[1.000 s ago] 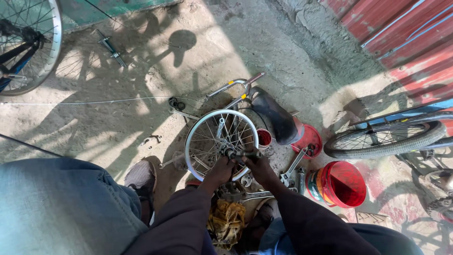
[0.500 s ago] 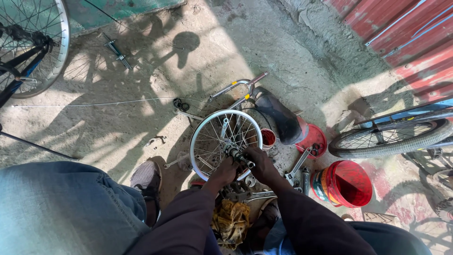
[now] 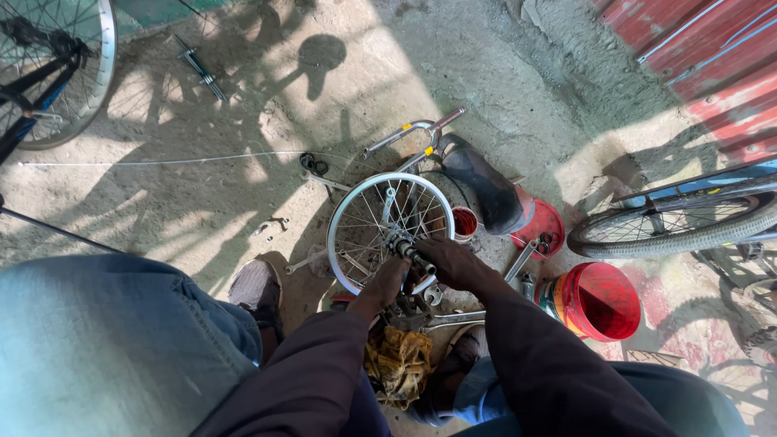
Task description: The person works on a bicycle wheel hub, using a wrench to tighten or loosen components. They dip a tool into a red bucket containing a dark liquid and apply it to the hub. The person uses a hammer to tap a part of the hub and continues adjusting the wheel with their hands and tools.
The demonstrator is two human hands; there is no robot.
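Still gripping the small silver spoked wheel (image 3: 391, 233) at its axle, as before.
Two hands: left hand (image 3: 387, 282) and right hand (image 3: 447, 263) both closed there; one red plastic bucket (image 3: 596, 301) beside.

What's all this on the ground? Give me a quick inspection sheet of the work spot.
Surface: bare dusty ground, sunlit with shadows.
Job's things: small spoked wheel, its axle at the hands.
Clutter: red bucket, small red cup, red lid, wrench, yellow rag.
Hands: left hand on the wheel rim; right hand grips the axle.
Cables: thin wire across the ground.
Surroundings: bicycle wheels at left and right, red metal sheet.
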